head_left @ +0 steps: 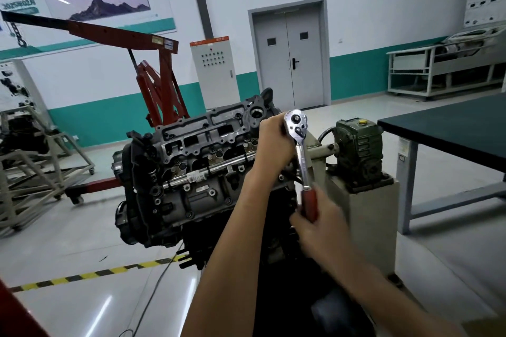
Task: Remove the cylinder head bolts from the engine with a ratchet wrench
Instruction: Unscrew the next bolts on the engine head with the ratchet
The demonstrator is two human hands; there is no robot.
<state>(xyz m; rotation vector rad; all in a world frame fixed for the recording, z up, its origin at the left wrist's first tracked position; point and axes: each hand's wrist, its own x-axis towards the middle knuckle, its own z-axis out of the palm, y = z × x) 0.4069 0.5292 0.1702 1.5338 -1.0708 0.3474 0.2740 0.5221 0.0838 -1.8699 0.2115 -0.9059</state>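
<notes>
A dark grey engine sits tilted on a stand, its cylinder head facing me with several bolts and openings showing. A chrome ratchet wrench with a red handle stands over the head's right end. My left hand curls round the wrench just below its round head, hiding whatever hangs under it. My right hand, blurred, grips the red handle lower down. The bolt under the wrench is hidden by my left hand.
A green gearbox on a beige pedestal stands right of the engine. A dark-topped workbench is at right. A red engine hoist stands behind the engine, metal frames at left, and a yellow-black floor stripe in front.
</notes>
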